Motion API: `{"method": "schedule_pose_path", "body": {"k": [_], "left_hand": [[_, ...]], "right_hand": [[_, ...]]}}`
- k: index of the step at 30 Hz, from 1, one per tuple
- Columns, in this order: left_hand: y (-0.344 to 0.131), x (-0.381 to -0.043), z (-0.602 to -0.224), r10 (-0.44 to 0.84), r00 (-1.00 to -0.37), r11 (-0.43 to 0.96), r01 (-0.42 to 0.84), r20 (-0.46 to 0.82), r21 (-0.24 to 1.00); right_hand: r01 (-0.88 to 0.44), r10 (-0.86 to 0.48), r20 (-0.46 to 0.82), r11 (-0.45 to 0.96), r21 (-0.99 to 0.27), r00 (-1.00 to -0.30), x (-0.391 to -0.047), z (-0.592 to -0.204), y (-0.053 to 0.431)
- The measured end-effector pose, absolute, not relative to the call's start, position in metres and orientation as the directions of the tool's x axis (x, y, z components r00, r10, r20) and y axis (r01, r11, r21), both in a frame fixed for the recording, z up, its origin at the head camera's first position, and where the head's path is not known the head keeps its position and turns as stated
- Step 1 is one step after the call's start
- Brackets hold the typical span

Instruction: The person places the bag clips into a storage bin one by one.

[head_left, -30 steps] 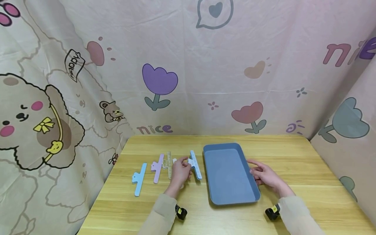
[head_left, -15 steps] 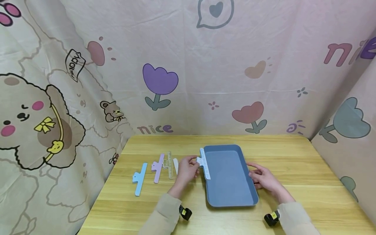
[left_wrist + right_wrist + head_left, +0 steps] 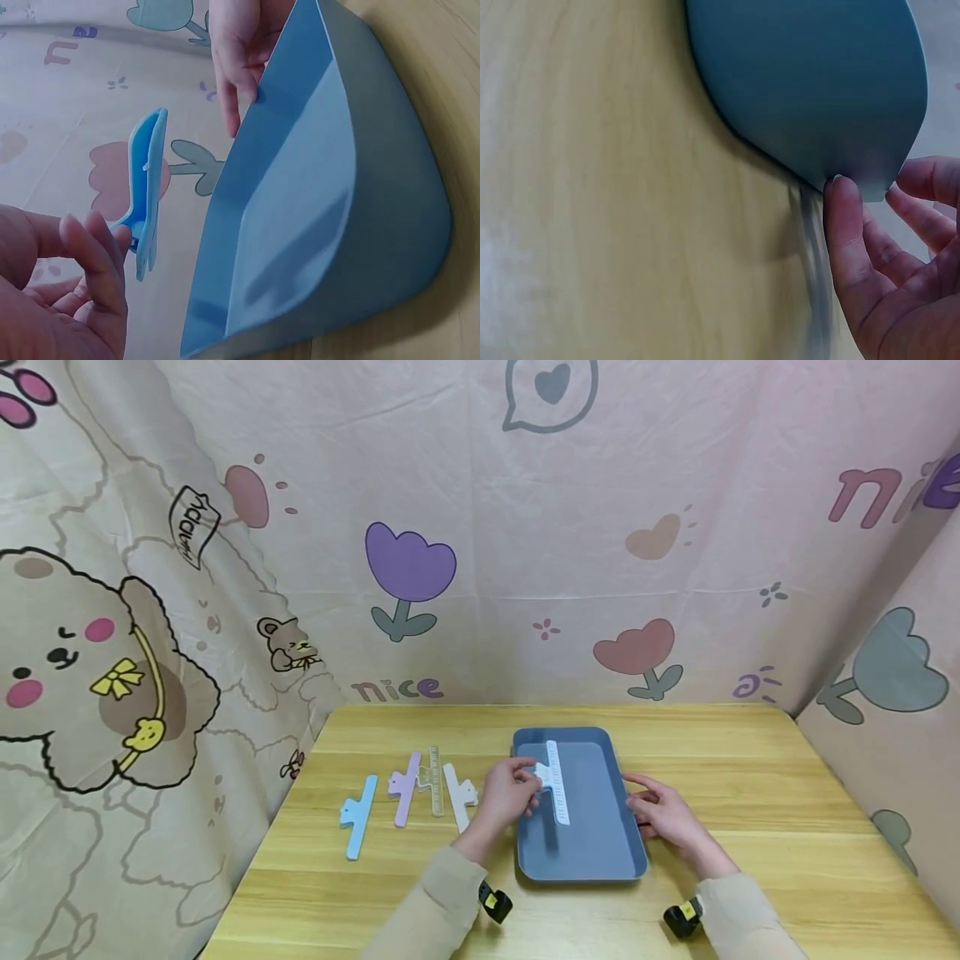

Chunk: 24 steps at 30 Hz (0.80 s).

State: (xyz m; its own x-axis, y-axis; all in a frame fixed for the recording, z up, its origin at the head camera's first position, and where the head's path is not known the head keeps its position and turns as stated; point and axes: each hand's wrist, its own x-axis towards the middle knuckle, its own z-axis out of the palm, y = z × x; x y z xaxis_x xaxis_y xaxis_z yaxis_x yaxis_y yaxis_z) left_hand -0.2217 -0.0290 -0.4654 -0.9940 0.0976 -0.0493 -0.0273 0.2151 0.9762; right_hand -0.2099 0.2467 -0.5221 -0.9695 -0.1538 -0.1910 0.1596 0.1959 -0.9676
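Note:
My left hand (image 3: 510,789) pinches a light blue ruler clip (image 3: 558,785) by its small grip tab. The clip hangs above the left half of a blue-grey rectangular tray (image 3: 600,852), its ruled bar running lengthwise. In the left wrist view, the clip (image 3: 146,172) appears side-on, apart from the tray's rim (image 3: 217,202). At the tray's right side is my right hand (image 3: 667,814), fingers fairly straight. The right wrist view has its thumb (image 3: 844,217) against the outer wall (image 3: 810,90), and the other fingertips close to the wall's edge.
Left of the tray lie a white clip (image 3: 456,793), a clear ruler clip (image 3: 434,781), a purple clip (image 3: 407,789) and a blue clip (image 3: 358,818). They rest on a wooden table (image 3: 300,902). A printed curtain (image 3: 495,527) hangs behind.
My left hand has carried the light blue clip rightward from the table to above the tray, uncovering the white clip. The tray and my right hand have shifted slightly left.

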Motion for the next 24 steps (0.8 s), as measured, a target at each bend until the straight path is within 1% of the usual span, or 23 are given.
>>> {"method": "schedule_pose_path", "body": {"k": [7,13,24], "left_hand": [[-0.009,-0.229,-0.470,0.108,-0.988,0.252,-0.076,-0.106,0.965],[0.008,-0.235,-0.479,0.129,-0.984,0.276,-0.080,-0.120,0.958],[0.034,-0.244,-0.485,0.117,-0.972,0.337,-0.153,-0.203,0.929]], "right_hand": [[0.168,-0.148,-0.196,0.187,-0.968,-0.969,-0.211,-0.524,0.246],[0.179,-0.136,-0.204,0.179,-0.967,-0.969,-0.212,-0.526,0.245],[0.181,-0.137,-0.209,0.190,-0.965,-0.968,-0.212,-0.524,0.245]]}}
